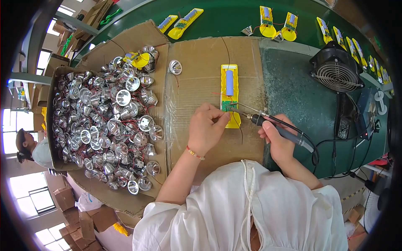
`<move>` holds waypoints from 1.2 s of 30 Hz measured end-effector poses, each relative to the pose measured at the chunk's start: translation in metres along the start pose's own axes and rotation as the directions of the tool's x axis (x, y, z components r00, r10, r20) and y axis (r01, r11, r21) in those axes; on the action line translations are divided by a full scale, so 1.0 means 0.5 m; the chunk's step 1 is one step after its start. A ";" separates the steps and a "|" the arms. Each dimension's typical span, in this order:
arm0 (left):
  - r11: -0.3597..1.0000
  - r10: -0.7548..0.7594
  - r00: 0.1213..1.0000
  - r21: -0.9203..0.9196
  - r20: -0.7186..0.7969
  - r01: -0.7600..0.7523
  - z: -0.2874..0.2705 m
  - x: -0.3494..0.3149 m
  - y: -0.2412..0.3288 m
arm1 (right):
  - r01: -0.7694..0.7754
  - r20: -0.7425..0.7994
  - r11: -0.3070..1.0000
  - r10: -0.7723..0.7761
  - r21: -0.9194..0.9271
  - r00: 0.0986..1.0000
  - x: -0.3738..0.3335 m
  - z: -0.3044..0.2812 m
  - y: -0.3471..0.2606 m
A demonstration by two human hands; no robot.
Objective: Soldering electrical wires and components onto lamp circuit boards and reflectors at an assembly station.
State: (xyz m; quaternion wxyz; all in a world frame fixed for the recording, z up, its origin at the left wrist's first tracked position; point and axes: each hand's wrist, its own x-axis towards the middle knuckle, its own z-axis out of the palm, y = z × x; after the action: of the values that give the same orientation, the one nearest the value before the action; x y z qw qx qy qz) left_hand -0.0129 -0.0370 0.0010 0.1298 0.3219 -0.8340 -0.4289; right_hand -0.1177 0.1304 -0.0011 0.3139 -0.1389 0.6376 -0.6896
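A yellow plastic flashlight housing [224, 75] lies on the cardboard in front of me. It holds a blue cylindrical battery [229, 83], with a small green circuit board [226, 104] below it and thin red and dark wires around. My left hand [205, 127] is closed in a pinch at the board's lower edge; what sits between its fingertips is too small to make out. In my right hand [278, 140] is a soldering iron [289, 134] with a thin metal guide tube, its tip pointing at the board.
At left, a cardboard box [63, 165] is heaped with silvery reflector cups. One loose reflector [175, 67] lies beside it. A black fan [337, 69] stands at right, near cables and a solder spool [380, 102]. Several yellow housings [266, 23] line the far green bench.
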 end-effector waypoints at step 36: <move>0.653 -0.208 0.973 0.725 -0.104 0.217 -0.161 0.560 0.002 | 0.048 -0.200 0.998 -0.039 0.042 0.979 -0.006 -0.112 0.010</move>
State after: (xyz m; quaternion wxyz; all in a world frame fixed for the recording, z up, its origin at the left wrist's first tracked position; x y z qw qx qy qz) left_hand -0.1860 -0.2689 0.0334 -0.0563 0.4445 -0.8913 -0.0700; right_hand -0.1475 0.1766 -0.0138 0.2364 -0.0755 0.6464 -0.7215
